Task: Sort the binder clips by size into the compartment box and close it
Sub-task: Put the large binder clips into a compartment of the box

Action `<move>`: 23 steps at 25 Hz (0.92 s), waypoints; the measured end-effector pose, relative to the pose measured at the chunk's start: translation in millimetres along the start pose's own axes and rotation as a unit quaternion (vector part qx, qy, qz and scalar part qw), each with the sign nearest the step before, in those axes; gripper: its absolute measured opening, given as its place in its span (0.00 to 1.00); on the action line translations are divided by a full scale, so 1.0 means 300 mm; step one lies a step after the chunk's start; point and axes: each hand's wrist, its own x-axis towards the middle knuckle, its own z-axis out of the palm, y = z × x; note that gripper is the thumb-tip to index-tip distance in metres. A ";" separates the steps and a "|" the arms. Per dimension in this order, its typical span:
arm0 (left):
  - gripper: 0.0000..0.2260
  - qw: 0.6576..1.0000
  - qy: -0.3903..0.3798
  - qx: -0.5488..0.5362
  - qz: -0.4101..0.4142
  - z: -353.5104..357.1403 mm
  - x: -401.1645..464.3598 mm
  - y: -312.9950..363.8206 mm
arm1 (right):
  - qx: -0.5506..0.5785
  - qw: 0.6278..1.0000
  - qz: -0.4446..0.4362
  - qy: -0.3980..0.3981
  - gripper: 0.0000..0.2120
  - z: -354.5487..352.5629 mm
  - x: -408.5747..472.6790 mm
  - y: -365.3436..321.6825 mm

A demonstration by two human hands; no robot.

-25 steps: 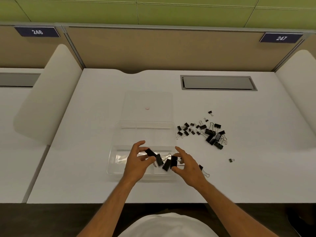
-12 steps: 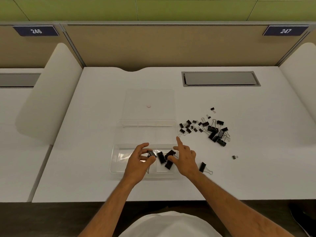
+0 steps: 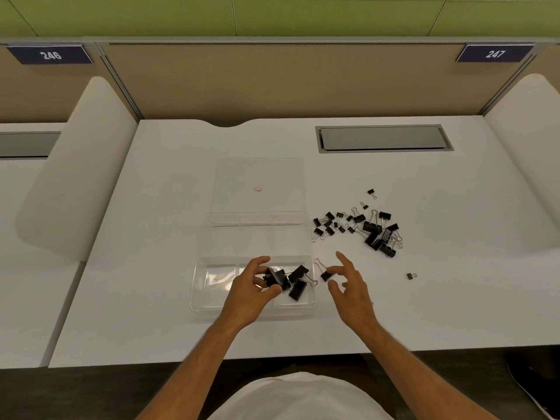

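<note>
Left hand [image 3: 251, 287] held big binder clip [image 3: 276, 277] over box [image 3: 212, 307]; right hand [image 3: 348, 286] wide, empty; clips small, hard, light — pinch black body

left hand [image 3: 251, 287] curled, right hand [image 3: 351, 286] seemingly spread

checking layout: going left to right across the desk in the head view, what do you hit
compartment box → left hand holding a large binder clip → right hand → pile of unsorted clips → lone small clip
</note>
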 end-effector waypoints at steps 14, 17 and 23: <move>0.35 0.968 -0.083 0.226 0.064 0.131 0.073 0.040 | 0.039 0.996 0.074 0.040 0.33 -0.069 -0.124 0.134; 0.34 0.969 -0.073 0.228 0.061 0.142 0.082 0.044 | 0.041 0.996 0.071 0.038 0.33 -0.077 -0.124 0.146; 0.28 0.974 -0.024 0.214 0.066 0.163 0.085 0.025 | 0.045 0.996 0.066 0.029 0.33 -0.095 -0.108 0.166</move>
